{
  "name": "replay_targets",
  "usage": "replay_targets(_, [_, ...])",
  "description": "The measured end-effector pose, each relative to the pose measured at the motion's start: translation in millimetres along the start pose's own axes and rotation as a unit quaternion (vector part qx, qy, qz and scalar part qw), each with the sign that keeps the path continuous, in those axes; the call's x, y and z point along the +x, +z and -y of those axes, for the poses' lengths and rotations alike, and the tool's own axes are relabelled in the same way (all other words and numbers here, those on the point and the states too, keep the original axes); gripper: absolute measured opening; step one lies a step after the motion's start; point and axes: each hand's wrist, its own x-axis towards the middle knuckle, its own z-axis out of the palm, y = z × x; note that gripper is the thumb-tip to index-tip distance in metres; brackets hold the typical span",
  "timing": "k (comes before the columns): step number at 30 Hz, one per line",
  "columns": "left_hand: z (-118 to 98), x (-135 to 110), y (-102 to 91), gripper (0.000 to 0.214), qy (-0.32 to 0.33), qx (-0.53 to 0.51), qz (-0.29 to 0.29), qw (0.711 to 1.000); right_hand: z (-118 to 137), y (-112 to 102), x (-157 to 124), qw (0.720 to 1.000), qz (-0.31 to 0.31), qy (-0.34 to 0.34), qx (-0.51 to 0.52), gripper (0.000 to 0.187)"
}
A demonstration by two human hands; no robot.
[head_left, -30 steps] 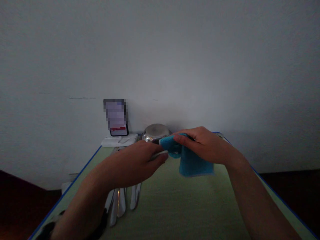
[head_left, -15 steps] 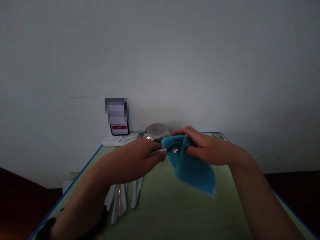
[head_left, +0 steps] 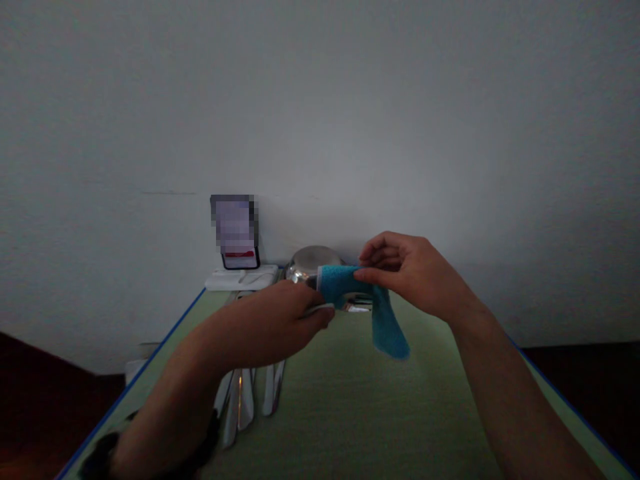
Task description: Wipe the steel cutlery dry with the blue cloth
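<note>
At the lower left a row of cutlery (head_left: 245, 400) lies on the green tabletop (head_left: 350, 413), partly behind the left forearm. Above it, against the wall, stands a small screen (head_left: 235, 230) on a white pad (head_left: 240, 278). These lie as they did a second ago.

Left of centre, the left hand (head_left: 265, 327) has hardly moved. Its grip is closed on the pale handle of a utensil (head_left: 320, 309), thumb and fingers pressed together around it, and the handle points right toward the cloth. Which kind of utensil it is cannot be told, since its far end is wrapped.

Just behind, at the frame's middle, is a steel bowl (head_left: 307, 263), mouth down as far as the dim light shows.

The change is on the right. Half a second ago the right hand (head_left: 410, 273) was low, bunching the blue cloth (head_left: 383, 323) around the utensil's end, and the cloth spread wide beneath. Now the hand has risen. Its grip is pinched on the cloth's upper edge, and the cloth lies over the utensil's end and hangs in a narrower strip, clear of the tabletop. So the rubbing of that end seems still in progress, with the cloth drawn along it, not let go.
</note>
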Motion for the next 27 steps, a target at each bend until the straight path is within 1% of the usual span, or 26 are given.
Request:
replay_targets(3, [-1,0,0.4,0.033,0.012,-0.014,-0.003,1.0,5,6,0,0.999,-0.021,-0.012,-0.046,0.019])
replay_targets(5, [-2,0,0.1,0.032,0.012,-0.012,-0.004,1.0,5,8,0,0.999,-0.006,-0.01,-0.05,0.017])
replay_targets(6, [-2,0,-0.2,0.032,0.009,-0.007,-0.003,1.0,5,9,0,0.999,0.009,-0.008,-0.04,0.014])
replay_targets(8, [-1,0,-0.8,0.033,0.005,0.004,-0.004,1.0,3,7,-1,0.998,0.064,-0.008,-0.013,0.013])
replay_targets(10, [0,0,-1.3,0.034,0.008,0.007,-0.011,1.0,2,2,-2,0.992,0.123,-0.021,0.0,0.02])
replay_targets(12, [1,0,-2.0,0.036,0.011,0.002,-0.018,1.0,2,-3,-3,0.988,0.148,-0.039,-0.023,0.03])
replay_targets(14, [0,1,-3.2,0.038,0.005,-0.009,-0.024,1.0,2,-7,-4,0.987,0.131,-0.052,-0.073,0.034])
replay_targets(17, [-2,1,-6.0,0.037,0.0,-0.028,-0.03,0.999,2,-7,-4,0.985,0.106,-0.05,-0.128,0.029])
replay_targets(22, [-3,1,-6.8,0.038,0.005,-0.028,-0.018,0.999,-4,-5,-1,0.983,0.114,-0.038,-0.136,0.023])
replay_targets(25, [-2,2,-4.2,0.039,0.012,-0.034,-0.02,0.999,-4,-6,0,0.973,0.119,-0.05,-0.19,0.024])
replay_targets(27, [-2,2,-3.0,0.038,0.015,-0.038,-0.023,0.999,-3,-7,0,0.966,0.109,-0.066,-0.223,0.026])
